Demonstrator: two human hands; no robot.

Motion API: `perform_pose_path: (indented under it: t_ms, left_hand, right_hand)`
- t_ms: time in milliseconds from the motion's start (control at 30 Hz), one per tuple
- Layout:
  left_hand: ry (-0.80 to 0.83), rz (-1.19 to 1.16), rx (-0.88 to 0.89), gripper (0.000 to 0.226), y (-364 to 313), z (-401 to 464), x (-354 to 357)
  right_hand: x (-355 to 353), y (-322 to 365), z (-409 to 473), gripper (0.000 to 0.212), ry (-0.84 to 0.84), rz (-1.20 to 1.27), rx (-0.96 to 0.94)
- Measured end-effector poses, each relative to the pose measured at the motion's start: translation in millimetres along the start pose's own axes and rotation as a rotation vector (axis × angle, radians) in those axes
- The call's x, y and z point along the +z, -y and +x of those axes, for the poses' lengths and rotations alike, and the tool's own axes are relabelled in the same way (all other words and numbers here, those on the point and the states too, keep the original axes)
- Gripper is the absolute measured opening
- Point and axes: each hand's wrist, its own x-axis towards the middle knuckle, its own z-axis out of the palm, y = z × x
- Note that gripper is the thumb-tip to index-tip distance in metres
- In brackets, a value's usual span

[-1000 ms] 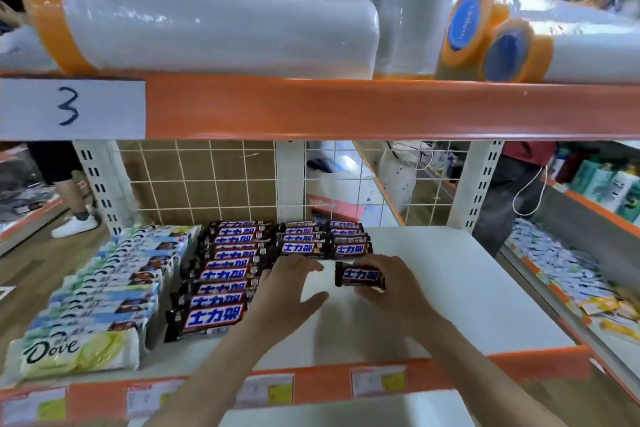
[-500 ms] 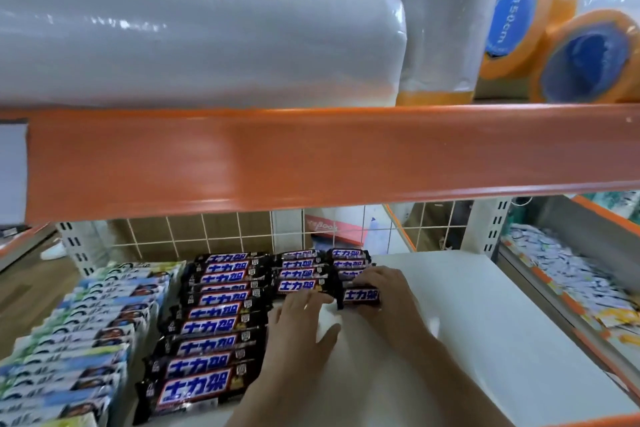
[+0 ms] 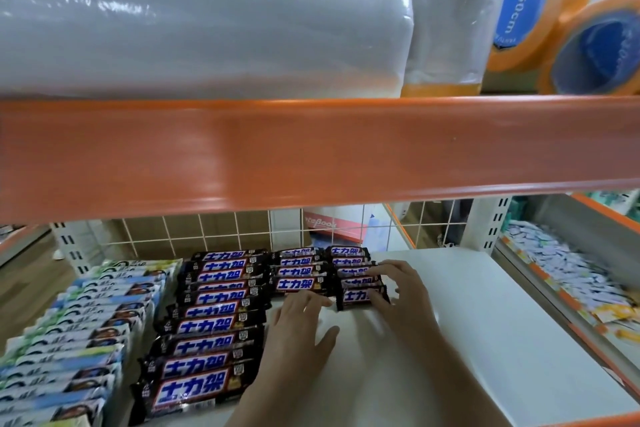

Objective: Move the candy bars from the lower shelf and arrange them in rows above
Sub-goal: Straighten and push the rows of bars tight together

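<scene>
White shelf: smooth, flat, with a glossy orange lip on the shelf above. Candy bars are dark, shiny, flat rectangular wrappers with blue-white lettering, in 3 rows at the shelf's back left. The left row runs to the front; the 2 shorter rows sit at the back. Pale blue-green packs lie left of the bars. Plastic-wrapped white rolls with orange ends sit on the shelf above.

Front bar of the right row: right hand has curled fingers grasping its right end. Left hand lies flat on the shelf, fingers released, tips just beside the bar's left end.

Vs 0.5 s ago: bar and right hand sit in about the same spot against the row; camera is closer in.
</scene>
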Motion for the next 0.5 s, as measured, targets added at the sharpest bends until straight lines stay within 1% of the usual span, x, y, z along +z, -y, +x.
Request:
perform_pose_path:
  t_ms: [133, 267, 500]
  left_hand:
    - [0.003, 0.041, 0.001, 0.033, 4.2, -1.3, 2.7]
    - [0.018, 0.060, 0.014, 0.029, 6.7, -1.2, 5.5]
    - [0.008, 0.082, 0.017, 0.029, 7.7, -0.3, 8.3]
  right_hand:
    - [0.8, -0.8, -1.1, 0.027, -0.024, 0.009, 0.089]
    - [1.0, -2.2, -1.3, 0.032, 0.006, 0.000, 0.114]
    - [1.0, 1.0, -0.9, 0.037, 0.020, 0.028, 0.153]
